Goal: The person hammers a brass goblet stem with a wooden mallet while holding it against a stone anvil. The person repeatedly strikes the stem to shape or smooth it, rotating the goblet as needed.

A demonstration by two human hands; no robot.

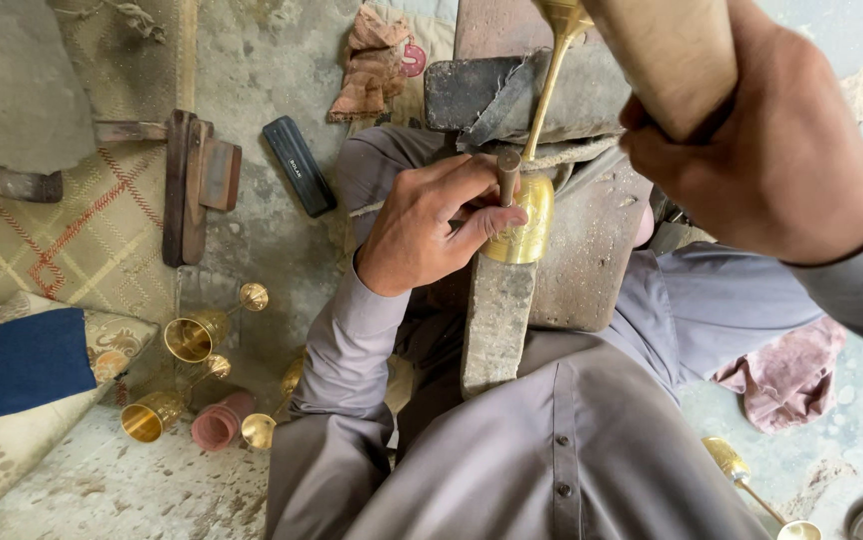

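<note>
A brass goblet lies on its side over a grey stone block in my lap, its stem pointing away and a cord tied across it. My left hand pinches a short metal punch, whose tip rests on the goblet's cup. My right hand is raised at the upper right, closed around a thick wooden mallet.
Several brass goblets and a pink cup lie on the concrete floor at lower left. A black case, wooden blocks, a patterned mat and a cushion sit left. Another goblet and a pink rag lie right.
</note>
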